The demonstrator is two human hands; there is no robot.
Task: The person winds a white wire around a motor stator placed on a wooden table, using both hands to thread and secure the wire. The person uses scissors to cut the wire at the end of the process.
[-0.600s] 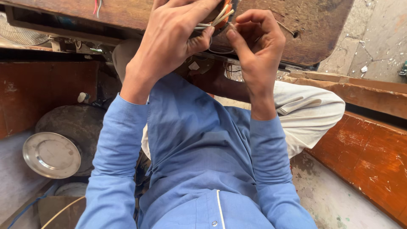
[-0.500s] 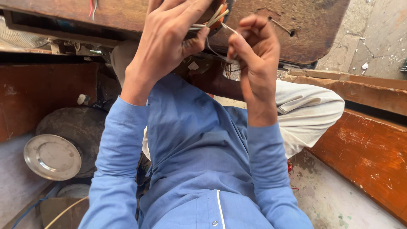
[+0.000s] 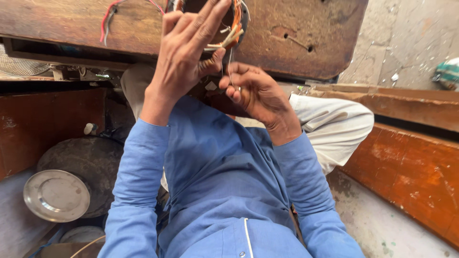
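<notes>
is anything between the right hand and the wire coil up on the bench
Nothing visible does. The right hand pinches a thin wire that runs straight up to the wire coil, with open air between. The left hand grips the coil from the left side, clear of that wire.

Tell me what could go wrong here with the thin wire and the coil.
1. The thin wire is stretched between the coil and the right hand; a hard pull may snap it.
2. The left hand covers part of the coil, so loose strands could tangle unseen.
3. The red leads hang loose and may snag.
</notes>
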